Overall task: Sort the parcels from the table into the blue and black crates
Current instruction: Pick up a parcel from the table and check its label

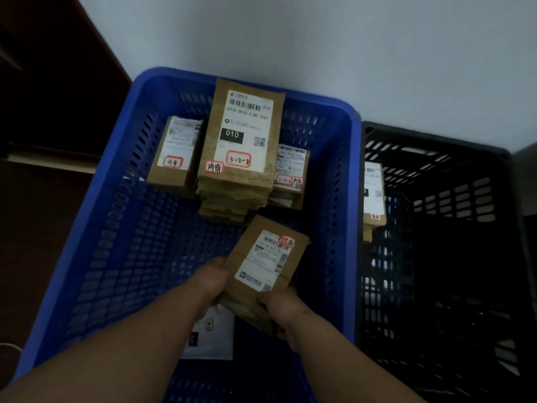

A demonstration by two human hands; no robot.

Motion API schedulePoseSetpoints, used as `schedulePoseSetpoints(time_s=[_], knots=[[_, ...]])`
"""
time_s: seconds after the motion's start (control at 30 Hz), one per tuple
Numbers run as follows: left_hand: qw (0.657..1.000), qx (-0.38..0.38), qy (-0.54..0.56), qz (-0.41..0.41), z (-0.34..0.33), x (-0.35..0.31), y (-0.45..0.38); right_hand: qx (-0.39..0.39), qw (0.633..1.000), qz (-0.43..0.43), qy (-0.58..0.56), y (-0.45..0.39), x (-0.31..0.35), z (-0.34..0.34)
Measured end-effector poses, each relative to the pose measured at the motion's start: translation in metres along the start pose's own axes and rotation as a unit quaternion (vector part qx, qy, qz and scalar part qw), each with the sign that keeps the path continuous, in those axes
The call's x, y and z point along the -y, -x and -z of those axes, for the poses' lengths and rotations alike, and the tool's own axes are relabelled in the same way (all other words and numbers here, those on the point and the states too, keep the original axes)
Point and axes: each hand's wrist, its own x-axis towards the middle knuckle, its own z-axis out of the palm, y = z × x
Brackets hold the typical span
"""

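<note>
Far left: dark wooden furniture (43, 97) stands against the wall (319, 39); detail is lost in shadow.

Blue crate (96, 228) sits next to it, perforated walls, open top. Inside, at the far end, three lots of brown parcels. Left parcel (174, 154) lies alone, white label up, red-ringed handwriting at its near end. The tall stack (241, 135) stands in the middle, top label reading "010" and a hand-marked "3-2-8". A lower stack (289, 170) sits just right of it, touching or nearly so; I cannot tell which.

Nearer to me, my left hand (212, 280) grips the left edge of a bundle (267, 263) of brown parcels, fingers curled under it, thumb side up. The bundle is held over the crate's near half, tilted, label upward, not resting on the floor of the crate as far as I can see. A white parcel (212, 335) lies flat on the crate floor beneath my wrists.

My right hand (286, 312) grips the bundle's near right corner, fingers wrapped under and hidden.

Black crate (436, 158) stands against the blue one's right wall. One small pile (373, 193) of labelled parcels leans at its left wall. The remaining interior is too dark to judge.
</note>
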Motion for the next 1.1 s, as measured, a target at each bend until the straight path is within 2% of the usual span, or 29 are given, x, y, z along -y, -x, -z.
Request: schedulePoseSetpoints(time_s=[0.17, 0.37, 0.5, 0.73, 0.87, 0.93, 1.03, 1.1], knots=[[1.0, 0.002, 0.024, -0.015, -0.004, 0.001, -0.019, -0.048, 0.998, 0.035, 0.028, -0.014, 0.006, -0.004], [0.999, -0.008, -0.039, -0.028, -0.003, 0.024, -0.066, -0.05, 0.994, 0.06, 0.077, -0.027, 0.015, -0.001], [0.999, -0.02, -0.038, -0.031, -0.003, 0.04, -0.089, -0.051, 0.992, 0.072, 0.085, -0.035, 0.019, -0.005], [0.996, -0.084, -0.028, -0.027, -0.004, 0.051, -0.079, -0.047, 0.979, 0.105, 0.168, -0.041, 0.014, -0.003], [0.997, -0.073, -0.011, -0.029, -0.018, 0.041, -0.076, -0.053, 0.981, 0.102, 0.156, -0.044, 0.029, 0.009], [0.997, -0.062, -0.013, -0.051, -0.026, 0.025, -0.083, -0.089, 0.976, 0.121, 0.157, -0.049, 0.036, 0.014], [0.996, -0.052, -0.043, -0.06, -0.034, 0.013, -0.096, -0.148, 0.935, 0.155, 0.281, -0.055, 0.043, 0.012], [0.997, -0.041, -0.055, -0.045, -0.039, 0.017, -0.098, -0.165, 0.871, 0.194, 0.421, -0.056, 0.04, 0.006]])
